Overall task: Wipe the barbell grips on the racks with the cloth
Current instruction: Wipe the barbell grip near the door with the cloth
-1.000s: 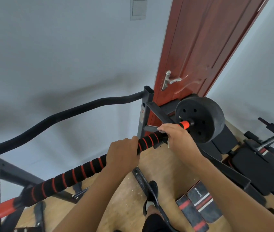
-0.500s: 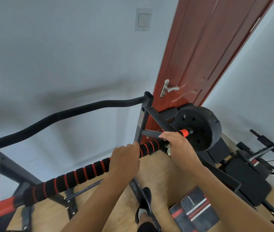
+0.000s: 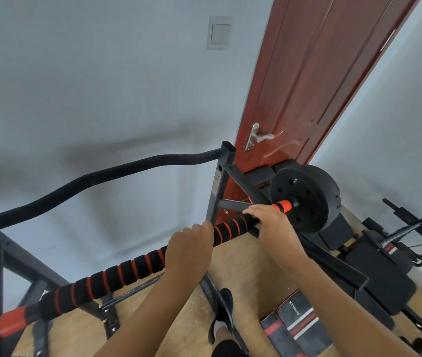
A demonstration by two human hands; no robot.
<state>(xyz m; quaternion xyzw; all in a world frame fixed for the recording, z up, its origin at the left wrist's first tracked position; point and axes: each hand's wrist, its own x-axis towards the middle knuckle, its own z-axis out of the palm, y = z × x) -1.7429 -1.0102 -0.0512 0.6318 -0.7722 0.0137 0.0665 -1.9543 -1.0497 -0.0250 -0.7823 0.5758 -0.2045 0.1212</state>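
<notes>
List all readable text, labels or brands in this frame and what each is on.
"XYW...": white letters running sideways on the black-and-red box; the later letters look like "MAX" but are unsure.
The smaller line beside it is too small to read.
The sticker on the rack upright has a red mark; its print is too blurred to read.
The barbell grip and weight plate show no text.

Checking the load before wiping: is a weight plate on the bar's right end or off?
On. The black weight plate sits on the barbell end beyond the right hand.
</notes>
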